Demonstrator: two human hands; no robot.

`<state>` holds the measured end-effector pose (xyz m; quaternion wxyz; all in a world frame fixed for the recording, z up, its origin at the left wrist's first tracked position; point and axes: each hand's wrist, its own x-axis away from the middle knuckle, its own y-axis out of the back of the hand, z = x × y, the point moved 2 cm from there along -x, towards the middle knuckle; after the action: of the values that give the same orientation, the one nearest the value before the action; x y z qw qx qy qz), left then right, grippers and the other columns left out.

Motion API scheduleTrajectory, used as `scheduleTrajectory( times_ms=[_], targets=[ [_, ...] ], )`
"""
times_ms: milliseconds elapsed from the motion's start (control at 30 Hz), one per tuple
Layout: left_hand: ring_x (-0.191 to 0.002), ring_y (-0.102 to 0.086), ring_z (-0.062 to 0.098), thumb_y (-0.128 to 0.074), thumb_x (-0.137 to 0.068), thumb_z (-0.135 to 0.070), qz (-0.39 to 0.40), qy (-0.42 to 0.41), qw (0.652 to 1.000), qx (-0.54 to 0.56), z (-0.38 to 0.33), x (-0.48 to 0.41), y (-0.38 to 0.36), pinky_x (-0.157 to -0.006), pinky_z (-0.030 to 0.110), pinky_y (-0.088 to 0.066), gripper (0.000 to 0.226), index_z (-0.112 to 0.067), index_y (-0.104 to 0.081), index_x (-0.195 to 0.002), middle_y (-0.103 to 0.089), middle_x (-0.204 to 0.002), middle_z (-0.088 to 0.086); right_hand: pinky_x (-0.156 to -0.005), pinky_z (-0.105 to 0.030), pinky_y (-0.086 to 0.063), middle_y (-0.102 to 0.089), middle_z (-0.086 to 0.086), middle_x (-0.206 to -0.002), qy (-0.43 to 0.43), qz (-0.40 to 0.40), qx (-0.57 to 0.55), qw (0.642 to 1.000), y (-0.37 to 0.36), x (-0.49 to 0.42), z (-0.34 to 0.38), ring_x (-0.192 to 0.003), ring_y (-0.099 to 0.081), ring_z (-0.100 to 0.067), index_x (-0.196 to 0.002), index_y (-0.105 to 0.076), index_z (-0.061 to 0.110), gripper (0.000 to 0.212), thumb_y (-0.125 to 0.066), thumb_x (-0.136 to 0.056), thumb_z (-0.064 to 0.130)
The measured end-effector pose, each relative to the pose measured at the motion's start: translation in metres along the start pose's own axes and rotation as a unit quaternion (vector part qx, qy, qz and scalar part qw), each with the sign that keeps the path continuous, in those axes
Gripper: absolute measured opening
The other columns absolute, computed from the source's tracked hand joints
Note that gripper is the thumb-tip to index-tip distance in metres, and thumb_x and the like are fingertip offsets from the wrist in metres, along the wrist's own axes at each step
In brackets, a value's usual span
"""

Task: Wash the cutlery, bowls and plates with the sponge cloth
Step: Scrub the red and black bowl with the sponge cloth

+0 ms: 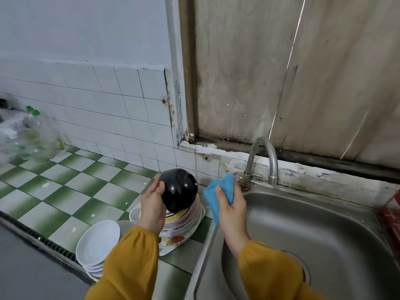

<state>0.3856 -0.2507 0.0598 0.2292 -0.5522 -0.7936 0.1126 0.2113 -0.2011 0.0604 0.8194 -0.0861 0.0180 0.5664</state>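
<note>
My left hand [152, 204] grips a glossy black bowl [179, 189], turned bottom-up, just above a stack of patterned plates [186, 221] on the counter left of the sink. My right hand [230, 207] holds a blue sponge cloth [220, 191] bunched in its fingers, over the sink's left rim and a little right of the bowl, not touching it. Several white bowls [97, 243] are stacked near the counter's front edge. I see no cutlery.
The steel sink [324, 226] fills the lower right, with the curved tap [265, 161] at its back and no water running. Green-and-white checked counter tiles [71, 185] stretch to the left. A clear plastic jar [41, 139] stands at far left. A red object [391, 215] sits at the right edge.
</note>
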Motion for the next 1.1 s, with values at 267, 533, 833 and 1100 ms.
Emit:
scheduleTrajectory(
  times_ms=[267,533,833,1100],
  targets=[
    [-0.091,-0.069,0.006,-0.047,-0.096,0.004,0.113,-0.124,0.985,-0.047,-0.017,0.106,-0.057,-0.079,0.02,-0.055,0.035,-0.016,-0.064,-0.119,-0.075,-0.102,-0.002,-0.111,-0.037,-0.032,-0.054,0.001,-0.138,0.302,0.069,0.322,0.895,-0.008,-0.022,0.069,-0.131,-0.044,-0.02,-0.14,-0.048,0.023,0.052,-0.046,-0.094,0.046],
    [-0.094,-0.068,0.002,-0.046,-0.095,0.006,0.119,-0.162,0.979,-0.027,-0.022,0.143,-0.083,-0.079,0.014,-0.052,0.035,-0.001,-0.059,-0.128,-0.075,-0.094,-0.01,-0.084,-0.02,-0.038,-0.065,-0.004,-0.105,0.322,0.04,0.3,0.897,0.027,-0.01,0.115,-0.099,-0.06,-0.023,-0.114,-0.061,0.011,0.036,-0.055,-0.091,0.038],
    [-0.109,-0.064,0.029,-0.032,-0.102,-0.011,0.152,0.031,0.973,0.171,-0.001,0.162,-0.099,-0.09,0.043,-0.053,0.038,-0.008,-0.056,-0.132,-0.067,-0.119,0.015,-0.114,-0.041,-0.032,-0.045,-0.015,-0.143,0.495,-0.004,0.223,0.84,0.088,0.03,0.078,-0.134,-0.042,-0.03,-0.121,-0.057,0.01,0.037,-0.051,-0.097,0.037],
    [-0.131,-0.047,0.039,-0.041,-0.094,-0.017,0.152,0.028,0.969,0.19,0.019,0.178,-0.109,-0.111,0.067,-0.027,0.046,-0.008,-0.05,-0.137,-0.055,-0.137,0.02,-0.101,-0.001,-0.028,-0.038,-0.001,-0.151,0.258,-0.004,0.134,0.957,0.112,0.026,0.12,-0.132,-0.033,0.014,-0.134,-0.055,0.016,0.042,-0.059,-0.093,0.012]
  ],
)
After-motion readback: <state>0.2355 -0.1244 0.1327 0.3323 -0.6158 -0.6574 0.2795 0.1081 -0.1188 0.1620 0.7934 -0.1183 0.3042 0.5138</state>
